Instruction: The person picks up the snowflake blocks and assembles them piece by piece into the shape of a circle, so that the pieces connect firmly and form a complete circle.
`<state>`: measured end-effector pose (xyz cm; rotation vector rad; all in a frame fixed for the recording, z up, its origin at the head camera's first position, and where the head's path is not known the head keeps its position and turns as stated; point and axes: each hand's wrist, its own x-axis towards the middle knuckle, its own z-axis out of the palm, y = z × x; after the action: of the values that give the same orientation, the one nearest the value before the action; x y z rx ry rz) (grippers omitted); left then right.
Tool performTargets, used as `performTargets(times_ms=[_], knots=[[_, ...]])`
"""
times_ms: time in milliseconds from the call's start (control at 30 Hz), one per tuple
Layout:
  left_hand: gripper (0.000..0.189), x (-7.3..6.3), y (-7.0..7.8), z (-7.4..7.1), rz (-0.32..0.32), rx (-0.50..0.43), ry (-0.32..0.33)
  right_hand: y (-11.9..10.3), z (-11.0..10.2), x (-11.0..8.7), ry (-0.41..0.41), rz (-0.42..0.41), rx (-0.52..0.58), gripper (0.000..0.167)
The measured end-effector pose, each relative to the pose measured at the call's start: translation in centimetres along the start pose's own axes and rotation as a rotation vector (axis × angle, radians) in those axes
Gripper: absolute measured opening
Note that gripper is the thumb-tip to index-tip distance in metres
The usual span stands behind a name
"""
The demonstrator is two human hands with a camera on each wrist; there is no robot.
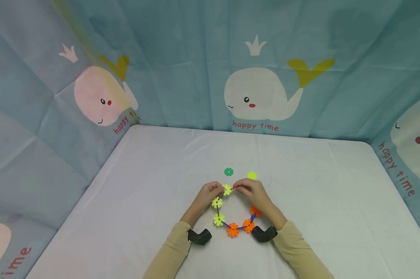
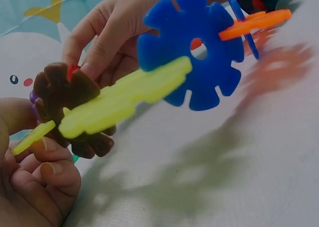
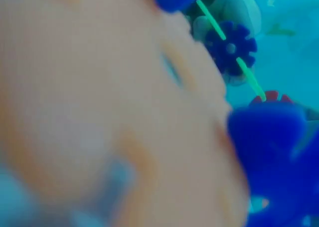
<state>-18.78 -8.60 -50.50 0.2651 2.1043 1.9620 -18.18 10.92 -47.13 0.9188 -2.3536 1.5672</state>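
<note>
A chain of notched plastic snowflake discs curves between the hands, with yellow discs (image 1: pixel 217 202) on the left and orange discs (image 1: pixel 233 230) near the front. My left hand (image 1: pixel 208 194) pinches the chain's far left end, beside the top yellow disc (image 1: pixel 226 189) and a purple disc (image 1: pixel 221 195). Between thumb and fingers, my right hand (image 1: pixel 254 192) holds a red disc (image 1: pixel 234 188) edge-on at that yellow disc; whether they interlock is unclear. A brown disc (image 2: pixel 65 90) and a blue disc (image 2: pixel 164 40) show in the left wrist view. My blurred right hand (image 3: pixel 109 97) fills much of its wrist view.
A loose green disc (image 1: pixel 229 171) lies beyond the hands, and a loose yellow disc (image 1: pixel 252 176) lies just past the right hand. The white table (image 1: pixel 154 170) meets a blue whale-print curtain (image 1: pixel 182 89) at the back and sides.
</note>
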Motion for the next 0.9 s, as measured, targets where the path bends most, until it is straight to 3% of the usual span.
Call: performTargets(times_ms=[300, 600, 767, 900], knots=[[0.022, -0.1, -0.1, -0.1, 0.009, 0.002, -0.009, 2.0, 0.8, -0.3, 0.005, 0.013, 0.026, 0.011], [0.022, 0.1, -0.1, 0.1, 0.039, 0.075, -0.004, 2.4, 0.9, -0.4, 0.011, -0.006, 0.050, 0.011], [0.022, 0.1, -0.1, 0.4, 0.037, 0.058, 0.020, 2.8, -0.8, -0.2, -0.027, 0.046, -0.072, 0.017], [0.021, 0.0, -0.2, 0.2, 0.016, 0.033, 0.036, 3.8, -2.4, -0.5, 0.032, 0.146, -0.245, 0.026]])
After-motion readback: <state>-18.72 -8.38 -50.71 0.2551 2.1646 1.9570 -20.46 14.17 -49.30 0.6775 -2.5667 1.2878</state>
